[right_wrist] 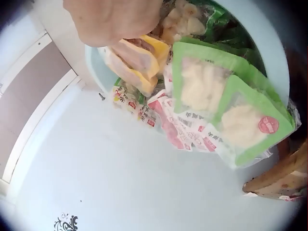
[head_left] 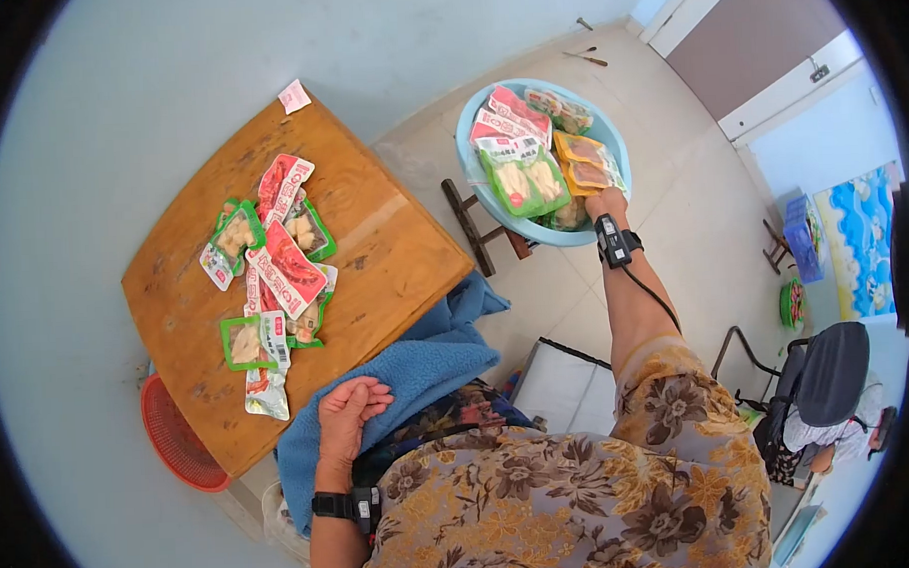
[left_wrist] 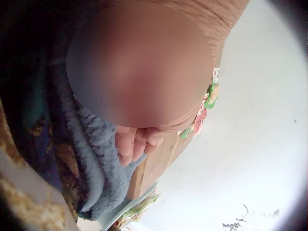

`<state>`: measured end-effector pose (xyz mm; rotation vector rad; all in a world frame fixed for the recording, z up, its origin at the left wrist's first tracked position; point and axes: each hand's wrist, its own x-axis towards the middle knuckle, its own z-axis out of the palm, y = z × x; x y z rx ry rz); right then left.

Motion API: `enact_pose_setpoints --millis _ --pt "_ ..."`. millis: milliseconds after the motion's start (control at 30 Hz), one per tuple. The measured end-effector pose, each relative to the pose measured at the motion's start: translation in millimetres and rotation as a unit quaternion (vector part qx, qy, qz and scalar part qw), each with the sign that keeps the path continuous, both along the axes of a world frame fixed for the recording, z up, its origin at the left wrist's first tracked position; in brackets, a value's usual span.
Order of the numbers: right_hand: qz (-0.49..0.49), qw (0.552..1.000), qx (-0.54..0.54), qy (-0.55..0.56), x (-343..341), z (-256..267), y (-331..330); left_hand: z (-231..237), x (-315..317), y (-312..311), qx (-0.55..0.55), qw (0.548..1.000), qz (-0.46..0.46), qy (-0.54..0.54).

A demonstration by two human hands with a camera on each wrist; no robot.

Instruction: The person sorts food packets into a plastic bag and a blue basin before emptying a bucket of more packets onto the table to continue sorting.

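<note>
Right hand [head_left: 607,207] down at near rim of pale blue basin [head_left: 615,138], against yellow packs [head_left: 582,161] lying inside; fingertips hidden, cannot tell whether they grip or only touch. Green-edged packs [head_left: 519,177] just beside, within same basin. Left hand [head_left: 351,413] idle, fingers loosely bent, nothing held, resting on blue cloth [head_left: 432,357] by table [head_left: 394,276]. On table, loose pile: red-and-white packs [head_left: 292,270] overlapping green-edged ones, well apart from basin.
</note>
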<state>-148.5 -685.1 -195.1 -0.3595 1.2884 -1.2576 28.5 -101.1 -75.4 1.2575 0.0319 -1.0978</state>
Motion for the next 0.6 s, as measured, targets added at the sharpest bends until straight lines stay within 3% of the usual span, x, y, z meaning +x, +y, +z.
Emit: enact_pose_setpoints --millis 67,100,233,300,333,367,400,433,500,533,600 --pt "0.001 0.998 -0.008 0.061 17.4 31.3 17.7 1.0 0.2 -0.6 0.001 1.000 -0.002 0.000" --pt "-0.013 1.000 -0.012 -0.011 32.7 57.3 35.6 1.6 0.6 -1.0 0.002 1.000 -0.002 -0.002" --pt "0.052 0.998 -0.044 0.015 35.8 82.2 63.8 3.2 0.9 -1.2 -0.001 1.000 -0.001 0.003" --pt "0.164 0.953 -0.164 0.196 31.5 87.3 77.6 3.0 0.7 -1.0 0.002 1.000 -0.006 -0.002" --pt "0.164 0.953 -0.164 0.197 31.1 80.5 75.4 2.8 0.7 -1.2 0.002 1.000 -0.005 -0.002" --pt "0.123 0.850 -0.245 0.449 31.0 69.9 73.7 2.2 0.7 -0.7 0.004 1.000 -0.006 -0.003" --pt "0.072 0.678 -0.305 0.665 34.5 71.5 77.5 2.3 0.6 0.0 0.006 1.000 -0.008 -0.004" --pt "0.072 0.679 -0.303 0.664 37.5 75.4 77.7 1.9 0.8 0.4 0.008 1.000 -0.009 -0.005" --pt "0.247 0.550 -0.307 0.737 45.6 87.1 76.1 0.8 2.0 1.1 0.001 1.000 -0.013 0.003" --pt "0.246 0.552 -0.305 0.736 48.4 86.7 70.3 1.4 2.4 0.9 0.002 1.000 -0.015 0.002" --pt "0.375 0.530 -0.193 0.736 51.4 87.5 56.2 2.5 2.6 0.6 0.011 1.000 -0.015 0.009"
